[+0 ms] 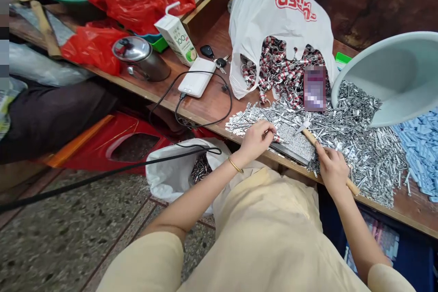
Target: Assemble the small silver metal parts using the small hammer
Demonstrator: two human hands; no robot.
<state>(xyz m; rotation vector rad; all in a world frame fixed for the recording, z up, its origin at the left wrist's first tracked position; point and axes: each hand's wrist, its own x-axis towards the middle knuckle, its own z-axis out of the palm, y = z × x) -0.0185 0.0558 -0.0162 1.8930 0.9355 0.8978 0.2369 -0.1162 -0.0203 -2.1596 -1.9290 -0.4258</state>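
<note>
My left hand [256, 140], a thin bangle at its wrist, pinches a small red-and-silver cylinder [278, 139] just over a flat, speckled metal block [297, 145] at the table's front edge. It looks like the red-and-silver keyring pieces [280, 70] heaped in the mouth of the white plastic bag [249, 13]. In my right hand [331, 168] is a small hammer [309, 137], gripped by its wooden handle. The metal hammer head hovers over or rests near the block; I cannot tell which. Loose small silver metal parts [362, 155] lie thickly around the block and under the right hand.
A tilted pale basin [404, 73] stands at the right beside light-blue pieces [419, 150]. Leftward on the table are a power bank [197, 77] with a cable, car keys, a drink carton [176, 39] and a metal mug [147, 61]. An open white sack [167, 173] is below. Another person's leg shows left.
</note>
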